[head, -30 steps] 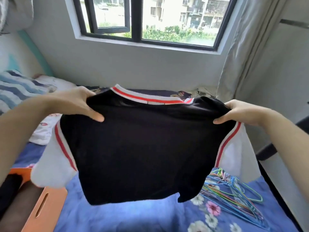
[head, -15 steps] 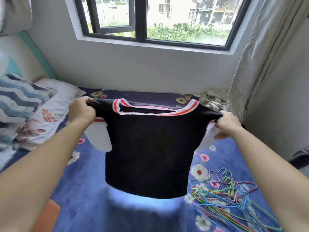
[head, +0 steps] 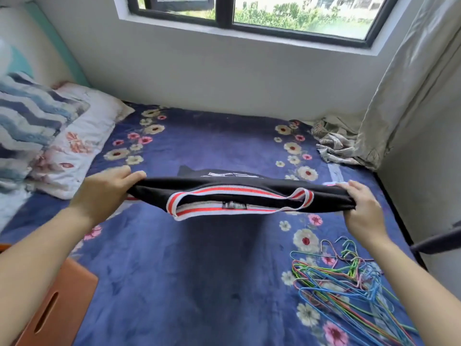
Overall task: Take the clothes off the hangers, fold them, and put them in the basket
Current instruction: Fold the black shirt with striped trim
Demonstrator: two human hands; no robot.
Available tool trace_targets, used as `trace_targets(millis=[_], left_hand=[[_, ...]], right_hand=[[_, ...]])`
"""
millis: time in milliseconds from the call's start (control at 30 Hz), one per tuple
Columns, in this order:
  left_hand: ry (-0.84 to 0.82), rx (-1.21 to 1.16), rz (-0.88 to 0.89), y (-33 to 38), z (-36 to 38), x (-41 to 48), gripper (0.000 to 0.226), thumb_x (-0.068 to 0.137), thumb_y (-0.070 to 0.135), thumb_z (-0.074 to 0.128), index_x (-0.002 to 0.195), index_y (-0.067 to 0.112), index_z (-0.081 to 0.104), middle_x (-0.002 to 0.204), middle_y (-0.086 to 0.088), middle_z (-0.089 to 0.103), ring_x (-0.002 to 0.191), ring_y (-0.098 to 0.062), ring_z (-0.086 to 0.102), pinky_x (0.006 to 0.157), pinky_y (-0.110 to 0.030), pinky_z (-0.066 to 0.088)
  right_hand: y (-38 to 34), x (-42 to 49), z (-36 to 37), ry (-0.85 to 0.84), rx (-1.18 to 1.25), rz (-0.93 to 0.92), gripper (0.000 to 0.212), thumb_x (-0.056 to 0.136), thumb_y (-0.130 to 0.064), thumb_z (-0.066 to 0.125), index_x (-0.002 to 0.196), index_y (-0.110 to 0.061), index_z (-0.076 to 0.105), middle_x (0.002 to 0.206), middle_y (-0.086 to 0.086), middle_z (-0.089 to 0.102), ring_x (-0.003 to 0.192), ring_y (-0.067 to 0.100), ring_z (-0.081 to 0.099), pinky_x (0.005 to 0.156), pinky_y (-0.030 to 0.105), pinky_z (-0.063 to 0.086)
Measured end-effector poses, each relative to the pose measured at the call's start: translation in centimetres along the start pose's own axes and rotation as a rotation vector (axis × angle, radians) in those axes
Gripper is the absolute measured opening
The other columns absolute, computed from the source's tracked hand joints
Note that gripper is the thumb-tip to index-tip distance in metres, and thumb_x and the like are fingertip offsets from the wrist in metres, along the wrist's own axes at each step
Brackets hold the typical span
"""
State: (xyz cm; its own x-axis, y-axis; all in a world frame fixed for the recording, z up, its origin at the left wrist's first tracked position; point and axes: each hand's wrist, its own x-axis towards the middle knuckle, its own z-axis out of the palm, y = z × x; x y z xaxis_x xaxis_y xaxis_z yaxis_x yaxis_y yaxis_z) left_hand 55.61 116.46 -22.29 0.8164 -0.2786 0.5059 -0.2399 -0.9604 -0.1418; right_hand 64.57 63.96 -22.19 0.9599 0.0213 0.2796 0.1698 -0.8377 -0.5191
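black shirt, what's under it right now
Under the black shirt, which the left hand and right hand hold by its shoulders, only the blue floral bedspread shows, darkened by the shirt's shadow. The bed directly beneath the fabric is covered and cannot be seen.

We reach both bare arms forward, well apart. Our left forearm comes in from the lower left edge and our right forearm from the lower right. Both run up and inward to fairly straight wrists. Our left hand is turned knuckles up, with its fingers curled over one end of the shirt. Our right hand grips the other end the same way, the back of the hand facing up. The two hands sit at about the same height.
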Motion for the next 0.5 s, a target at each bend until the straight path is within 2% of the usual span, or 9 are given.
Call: trace_targets(millis=[67, 100, 167, 233, 267, 300, 400, 433, 500], left_hand=[[-0.086, 0.022, 0.028, 0.7, 2.4, -4.0, 0.037, 0.078, 0.007, 0.058, 0.112, 0.019, 0.05, 0.073, -0.013, 0.059, 0.052, -0.03, 0.06, 0.041, -0.039, 0.044], [-0.127, 0.035, 0.039, 1.3, 4.1, -6.4, 0.043, 0.073, -0.003, 0.051, 0.11, 0.019, 0.05, 0.07, -0.011, 0.054, 0.049, -0.028, 0.056, 0.044, -0.041, 0.044], [-0.229, 0.077, 0.1, 2.6, 7.7, -11.4, 0.052, 0.062, -0.014, 0.04, 0.102, 0.017, 0.052, 0.071, -0.009, 0.053, 0.051, -0.027, 0.055, 0.06, -0.051, 0.049], [-0.336, 0.099, 0.134, 4.4, 11.0, -16.2, 0.063, 0.045, -0.023, 0.05, 0.093, 0.016, 0.058, 0.073, -0.006, 0.053, 0.059, -0.029, 0.057, 0.083, -0.058, 0.05], [-0.393, 0.101, 0.139, 5.4, 12.3, -18.6, 0.061, 0.041, -0.021, 0.056, 0.088, 0.017, 0.062, 0.071, -0.004, 0.051, 0.061, -0.03, 0.059, 0.089, -0.056, 0.049], [-0.461, 0.102, 0.131, 6.5, 13.4, -21.0, 0.056, 0.039, -0.018, 0.063, 0.082, 0.018, 0.065, 0.07, -0.002, 0.05, 0.062, -0.03, 0.06, 0.087, -0.052, 0.05], [-0.669, 0.0, 0.023, 10.2, 16.7, -28.1, 0.059, 0.027, -0.008, 0.078, 0.077, 0.021, 0.064, 0.075, 0.002, 0.045, 0.055, -0.024, 0.058, 0.053, -0.037, 0.049], [-0.718, -0.043, -0.011, 11.5, 17.9, -30.5, 0.061, 0.029, -0.009, 0.075, 0.079, 0.021, 0.061, 0.078, 0.002, 0.042, 0.054, -0.024, 0.057, 0.047, -0.034, 0.046], [-0.777, -0.067, -0.071, 13.6, 19.4, -34.4, 0.065, 0.027, -0.011, 0.078, 0.084, 0.018, 0.067, 0.079, -0.001, 0.046, 0.054, -0.027, 0.058, 0.044, -0.034, 0.045]], right_hand=[[2.2, -3.2, 2.6, -0.131, -0.082, 0.089, 0.055, 0.08, 0.009, 0.053, 0.127, -0.017, 0.064, 0.139, 0.012, 0.051, 0.127, 0.031, 0.049, 0.097, 0.04, 0.042], [3.2, -4.9, 4.6, -0.2, -0.127, 0.125, 0.059, 0.078, 0.011, 0.054, 0.129, -0.017, 0.063, 0.143, 0.01, 0.048, 0.129, 0.032, 0.048, 0.098, 0.042, 0.043], [5.0, -8.7, 8.2, -0.311, -0.198, 0.18, 0.065, 0.075, 0.011, 0.053, 0.132, -0.018, 0.061, 0.15, 0.007, 0.041, 0.132, 0.03, 0.045, 0.1, 0.043, 0.043], [7.1, -12.6, 12.0, -0.409, -0.293, 0.201, 0.067, 0.074, 0.007, 0.053, 0.135, -0.021, 0.058, 0.155, 0.003, 0.035, 0.135, 0.026, 0.043, 0.102, 0.04, 0.042], [8.1, -14.7, 13.6, -0.449, -0.361, 0.195, 0.068, 0.073, 0.003, 0.056, 0.136, -0.023, 0.057, 0.156, 0.003, 0.034, 0.134, 0.026, 0.044, 0.1, 0.038, 0.042], [9.1, -16.6, 15.1, -0.47, -0.416, 0.178, 0.068, 0.071, 0.001, 0.06, 0.134, -0.024, 0.059, 0.155, 0.004, 0.036, 0.13, 0.027, 0.048, 0.097, 0.038, 0.045], [12.8, -22.3, 19.6, -0.579, -0.513, 0.109, 0.071, 0.041, 0.006, 0.077, 0.108, -0.015, 0.075, 0.134, 0.017, 0.058, 0.095, 0.04, 0.065, 0.072, 0.043, 0.057], [14.3, -24.4, 21.1, -0.61, -0.572, 0.091, 0.072, 0.029, 0.008, 0.078, 0.098, -0.012, 0.078, 0.124, 0.021, 0.063, 0.083, 0.042, 0.065, 0.063, 0.044, 0.059], [16.5, -27.8, 22.6, -0.698, -0.623, 0.134, 0.077, 0.014, 0.005, 0.08, 0.089, -0.01, 0.079, 0.112, 0.022, 0.068, 0.073, 0.042, 0.065, 0.055, 0.044, 0.059]])
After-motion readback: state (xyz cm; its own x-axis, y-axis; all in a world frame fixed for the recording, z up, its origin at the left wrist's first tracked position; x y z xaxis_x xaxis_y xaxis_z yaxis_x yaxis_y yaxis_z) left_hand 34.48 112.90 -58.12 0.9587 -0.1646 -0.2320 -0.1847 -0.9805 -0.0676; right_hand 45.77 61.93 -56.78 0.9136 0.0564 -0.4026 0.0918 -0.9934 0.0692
